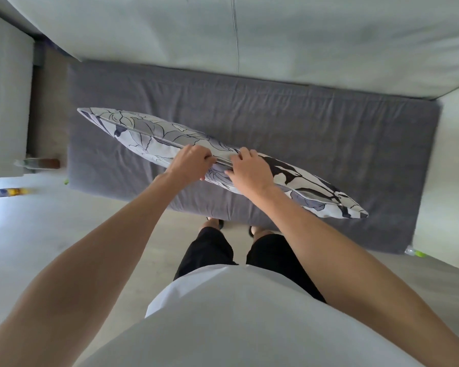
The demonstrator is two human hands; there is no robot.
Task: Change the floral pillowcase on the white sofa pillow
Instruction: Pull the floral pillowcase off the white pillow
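While both hands curl in, the left hand [192,161] and right hand [251,172] pinch the floral pillow [154,136] along its top seam, so it stands edge-up right under the fingertips, over the grey cushion [329,133] beyond.

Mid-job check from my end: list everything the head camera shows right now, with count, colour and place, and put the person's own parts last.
pillow: one, white and grey floral case, held on edge over the seat cushion, tilted from upper left to lower right
seat cushion: one, dark grey, under the pillow
sofa back: one, white, above the seat cushion
floor: pale, below the sofa
bottles: two, blurred, on the floor at far left
small bottle: one, clear with a green cap, by the cushion's lower right corner
shirt: one, white, bottom centre
shorts: one pair, black
left hand: pinches the pillow's top seam
right hand: grips the pillow beside it
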